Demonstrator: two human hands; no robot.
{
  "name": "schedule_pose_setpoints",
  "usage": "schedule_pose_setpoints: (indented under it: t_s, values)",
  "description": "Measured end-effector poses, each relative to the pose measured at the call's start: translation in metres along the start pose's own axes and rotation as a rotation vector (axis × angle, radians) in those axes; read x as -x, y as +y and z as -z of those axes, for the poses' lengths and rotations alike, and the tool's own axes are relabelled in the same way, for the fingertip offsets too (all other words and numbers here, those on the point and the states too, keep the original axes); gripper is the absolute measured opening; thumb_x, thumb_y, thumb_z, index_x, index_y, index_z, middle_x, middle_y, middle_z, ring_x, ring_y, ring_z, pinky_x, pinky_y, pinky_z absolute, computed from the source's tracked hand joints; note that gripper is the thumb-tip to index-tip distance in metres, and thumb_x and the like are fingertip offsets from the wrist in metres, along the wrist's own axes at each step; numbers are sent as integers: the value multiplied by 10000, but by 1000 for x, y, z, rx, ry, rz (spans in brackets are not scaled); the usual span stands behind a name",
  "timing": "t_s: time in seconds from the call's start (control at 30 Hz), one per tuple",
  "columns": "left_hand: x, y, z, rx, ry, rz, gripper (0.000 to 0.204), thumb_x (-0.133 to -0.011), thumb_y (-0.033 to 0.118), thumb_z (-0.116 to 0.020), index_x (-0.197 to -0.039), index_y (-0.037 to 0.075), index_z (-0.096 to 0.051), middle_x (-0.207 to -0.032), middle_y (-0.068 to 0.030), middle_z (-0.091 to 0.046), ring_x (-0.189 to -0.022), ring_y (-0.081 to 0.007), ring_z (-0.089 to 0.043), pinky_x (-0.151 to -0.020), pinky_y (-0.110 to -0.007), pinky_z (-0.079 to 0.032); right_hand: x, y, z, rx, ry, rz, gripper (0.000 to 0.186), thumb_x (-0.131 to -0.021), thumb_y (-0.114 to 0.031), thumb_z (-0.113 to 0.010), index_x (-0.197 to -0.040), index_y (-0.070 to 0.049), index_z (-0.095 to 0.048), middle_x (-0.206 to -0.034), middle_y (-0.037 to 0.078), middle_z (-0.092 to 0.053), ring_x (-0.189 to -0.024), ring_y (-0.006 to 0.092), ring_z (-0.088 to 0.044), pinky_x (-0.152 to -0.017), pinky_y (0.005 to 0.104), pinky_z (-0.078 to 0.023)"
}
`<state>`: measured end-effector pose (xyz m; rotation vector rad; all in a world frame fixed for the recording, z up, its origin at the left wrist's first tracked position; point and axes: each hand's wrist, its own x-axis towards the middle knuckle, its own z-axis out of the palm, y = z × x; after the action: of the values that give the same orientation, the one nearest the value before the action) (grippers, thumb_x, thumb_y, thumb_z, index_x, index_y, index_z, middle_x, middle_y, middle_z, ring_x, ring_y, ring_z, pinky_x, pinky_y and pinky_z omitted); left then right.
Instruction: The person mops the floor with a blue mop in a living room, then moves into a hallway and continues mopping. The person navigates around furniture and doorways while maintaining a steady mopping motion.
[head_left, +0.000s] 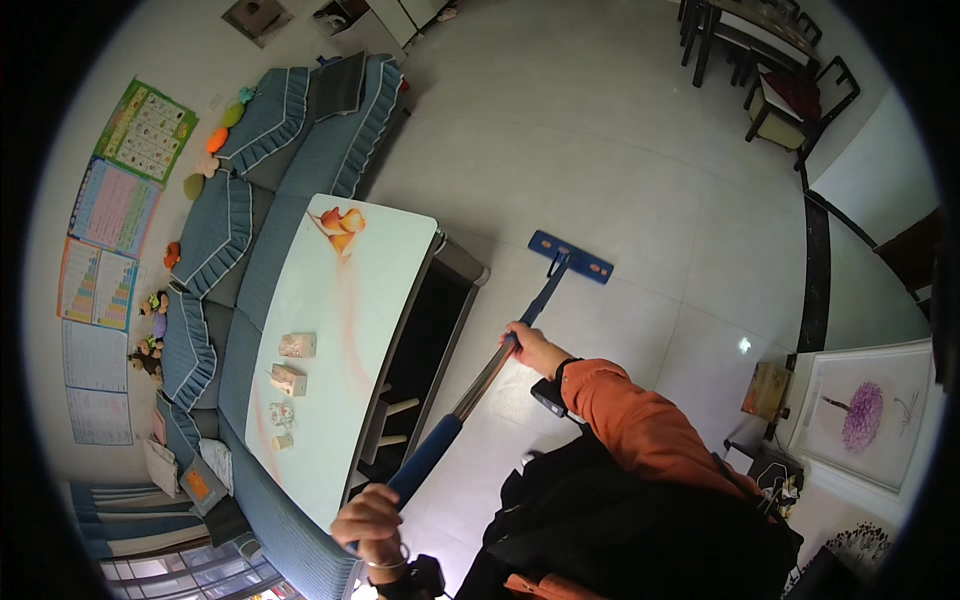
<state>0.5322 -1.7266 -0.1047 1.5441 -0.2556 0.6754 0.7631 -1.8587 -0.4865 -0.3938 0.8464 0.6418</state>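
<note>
A flat mop (480,378) slants across the view, its blue rectangular head (571,257) lying on the pale tiled floor. My left hand (368,522) is wrapped round the thick blue grip near the top of the handle, beside the near corner of the coffee table. Farther down the pole, my right hand (527,346) closes round it just below the blue lower section. An orange sleeve covers my right arm, and both wrists carry dark devices.
To the left stands a white-topped coffee table (340,290) with two tissue packs (290,379), a glass jar and a small cup. Behind it runs a long blue sofa (262,290). A dining table (760,30) and chairs (800,108) are far right; a framed picture (858,415) leans at right.
</note>
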Motion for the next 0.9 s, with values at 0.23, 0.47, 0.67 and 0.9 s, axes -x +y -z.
schedule_pose_setpoints:
  t_s: [0.23,0.47,0.67,0.9]
  values:
    - [33,-63,29,-143,-10,299,159,-829,81,-522,-717,-5,-594,-704,-108,-570,-760,-260,-597,-916,-472,-426,-51,-25,7,208,119,199,180,-822,-133,-604,-885,9,-515,-758,135,-590,-640,241,-618,-587,364,-553]
    - [-76,-37,110,-166,-192,-11,165,-904,197,-496,-969,59,-559,-531,-44,-514,-572,-234,-586,-810,-503,-480,0,21,-46,191,41,200,217,-860,-216,-572,-959,-49,-474,-800,92,-581,-760,226,-616,-661,394,-541]
    - [-230,19,145,161,189,61,431,-964,306,-473,-632,167,-237,-513,61,-183,-454,-55,-195,-458,-235,-248,133,86,-85,-126,-368,-92,186,-904,-83,-479,-1010,70,-472,-1017,170,-552,-1021,285,-559,-982,443,-444]
    - [-287,-41,101,171,-502,178,630,-867,305,-632,-1348,28,-333,-790,-10,-459,-635,-125,-448,-651,-304,-413,156,126,-12,547,-237,336,247,-919,-129,-523,-1059,71,-480,-1052,175,-542,-1035,261,-547,-985,370,-451]
